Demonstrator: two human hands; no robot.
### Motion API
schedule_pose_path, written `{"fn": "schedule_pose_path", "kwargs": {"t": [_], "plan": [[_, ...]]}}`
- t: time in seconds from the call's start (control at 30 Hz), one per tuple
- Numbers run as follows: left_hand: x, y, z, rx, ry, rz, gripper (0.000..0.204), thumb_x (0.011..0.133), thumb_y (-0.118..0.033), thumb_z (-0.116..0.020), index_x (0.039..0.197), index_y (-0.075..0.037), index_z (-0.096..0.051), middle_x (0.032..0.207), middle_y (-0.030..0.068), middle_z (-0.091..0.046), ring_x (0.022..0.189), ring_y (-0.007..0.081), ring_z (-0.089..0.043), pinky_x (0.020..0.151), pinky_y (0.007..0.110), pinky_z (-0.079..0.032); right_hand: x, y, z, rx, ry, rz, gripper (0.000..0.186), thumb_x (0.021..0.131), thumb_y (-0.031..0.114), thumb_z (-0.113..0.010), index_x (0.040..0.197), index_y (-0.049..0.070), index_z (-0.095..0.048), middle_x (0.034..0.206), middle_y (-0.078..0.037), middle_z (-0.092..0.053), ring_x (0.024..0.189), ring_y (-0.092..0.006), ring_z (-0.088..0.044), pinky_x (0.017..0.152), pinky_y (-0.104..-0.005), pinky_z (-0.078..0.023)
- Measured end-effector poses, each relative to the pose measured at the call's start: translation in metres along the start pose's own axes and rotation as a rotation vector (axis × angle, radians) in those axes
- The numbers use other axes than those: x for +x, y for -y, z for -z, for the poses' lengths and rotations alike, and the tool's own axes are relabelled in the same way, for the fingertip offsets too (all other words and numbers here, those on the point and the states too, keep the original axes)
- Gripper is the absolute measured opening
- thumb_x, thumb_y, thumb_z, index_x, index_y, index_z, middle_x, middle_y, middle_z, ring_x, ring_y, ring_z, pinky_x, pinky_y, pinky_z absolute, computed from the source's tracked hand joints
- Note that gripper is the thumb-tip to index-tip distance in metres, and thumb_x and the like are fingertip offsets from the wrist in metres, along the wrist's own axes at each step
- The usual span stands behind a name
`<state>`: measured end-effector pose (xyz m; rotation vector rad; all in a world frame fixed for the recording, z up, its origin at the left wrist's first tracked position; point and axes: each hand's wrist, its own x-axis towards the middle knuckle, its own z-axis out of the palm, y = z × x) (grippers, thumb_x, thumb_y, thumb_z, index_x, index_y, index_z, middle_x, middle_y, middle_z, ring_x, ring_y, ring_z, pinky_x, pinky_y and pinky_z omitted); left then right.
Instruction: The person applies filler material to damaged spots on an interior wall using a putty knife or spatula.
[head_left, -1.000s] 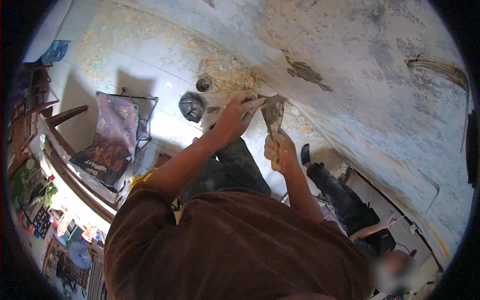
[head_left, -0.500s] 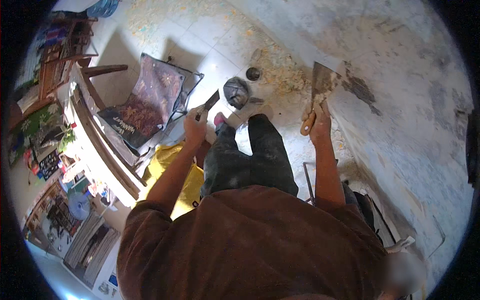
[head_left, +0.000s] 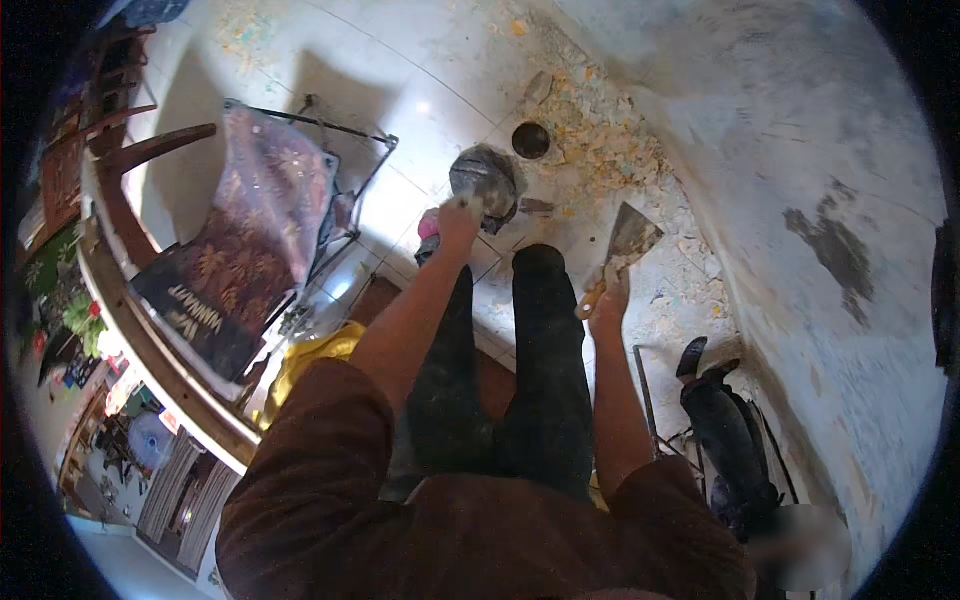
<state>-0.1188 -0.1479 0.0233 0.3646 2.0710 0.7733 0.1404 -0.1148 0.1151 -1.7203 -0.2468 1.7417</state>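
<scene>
My right hand (head_left: pixel 608 302) grips a wide putty knife (head_left: pixel 636 236) by its wooden handle, with the blade pointing forward, away from the wall. Some pale paste sits at the base of that blade. My left hand (head_left: pixel 460 222) is closed at the near edge of a rounded, dark grey, bag-like bundle (head_left: pixel 484 178) on the floor. The smaller putty knife in this hand half a second ago is now hidden by the hand and the bundle. On the wall right of my right hand is a dark damp-looking patch (head_left: pixel 835 245).
A small dark round bowl (head_left: pixel 531 140) stands beyond the bundle. Peeled paint flakes (head_left: pixel 610 135) litter the floor along the wall (head_left: pixel 800 120). To the left are a folding chair (head_left: pixel 250 215) and a wooden-edged counter (head_left: pixel 165 345). Another person's dark-clothed legs (head_left: pixel 725 430) are at lower right.
My left hand has moved right and forward to the grey bundle. The right hand has drawn the wide putty knife down and away from the wall patch. The view has shifted.
</scene>
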Motion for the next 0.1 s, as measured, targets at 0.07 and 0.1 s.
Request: {"fn": "schedule_pose_path", "kwargs": {"t": [0.07, 0.1], "plan": [[0.092, 0.038, -0.032, 0.444, -0.081, -0.263, 0.022, 0.081, -0.02, -0.063, 0.098, -0.006, -0.066, 0.089, 0.0133, -0.065, 0.078, 0.0264, -0.063, 0.071, 0.04, -0.049, 0.021, -0.048, -0.022, -0.016, 0.004, -0.08, 0.014, 0.09, 0.024, -0.053, 0.093, 0.013, -0.045, 0.069, -0.001, -0.047, 0.06, -0.014, -0.048, 0.055, -0.0272, -0.042], [0.123, 0.041, -0.06, 0.679, -0.051, -0.324, 0.03, 0.079, -0.024, -0.064, 0.104, -0.007, -0.066, 0.098, 0.0176, -0.067, 0.086, 0.0313, -0.065, 0.075, 0.043, -0.049, 0.031, -0.074, -0.012, -0.037, -0.002, -0.089, 0.017, 0.09, 0.028, -0.054, 0.095, 0.013, -0.046, 0.072, -0.002, -0.05, 0.062, -0.015, -0.051, 0.056, -0.0273, -0.046]]}}
